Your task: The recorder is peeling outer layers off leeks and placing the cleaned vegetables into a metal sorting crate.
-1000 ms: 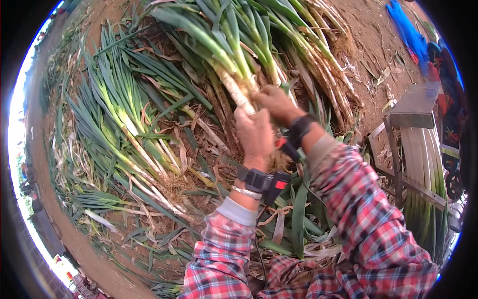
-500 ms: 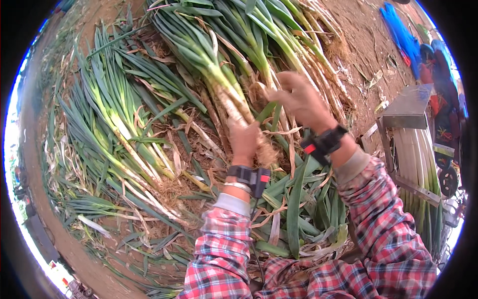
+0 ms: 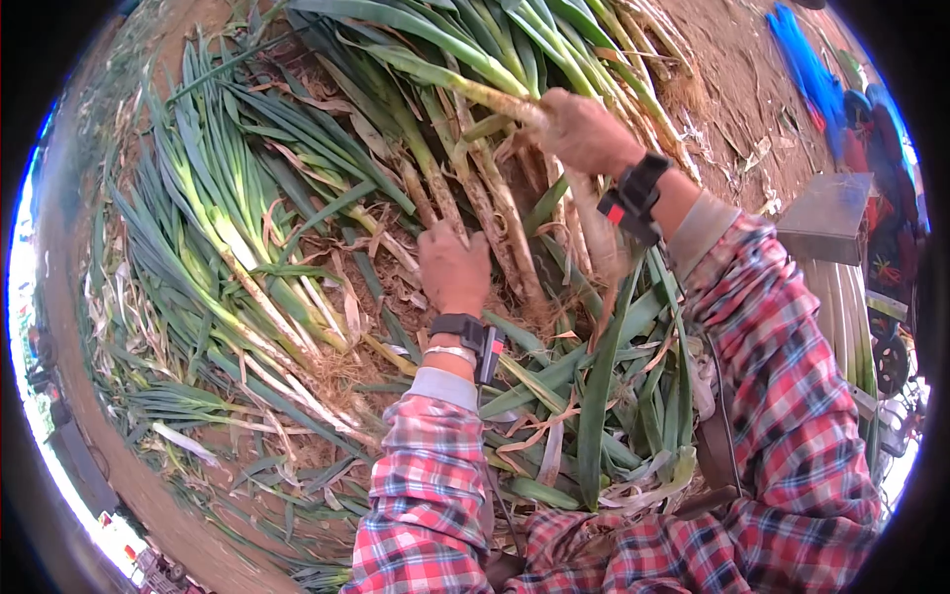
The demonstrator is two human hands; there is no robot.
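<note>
My right hand is closed around the pale stem of a leek, lifted over the others. Its green leaves point to the upper left, and its lower end is blurred below the hand. Lower and further left, my left hand has its fingers curled down on the stem of another leek. That stem's lower end is hidden by the hand. More soil-stained leeks with roots lie between and beyond both hands.
To the left, several leeks lie in a heap on the soil. Stripped leaves are piled close in front of me. A metal rack at the right holds trimmed pale leeks. Blue material lies at the far right.
My right hand has risen slightly and now holds a leek up across the others. My left hand has moved left, off the thick stem it held, onto another one.
</note>
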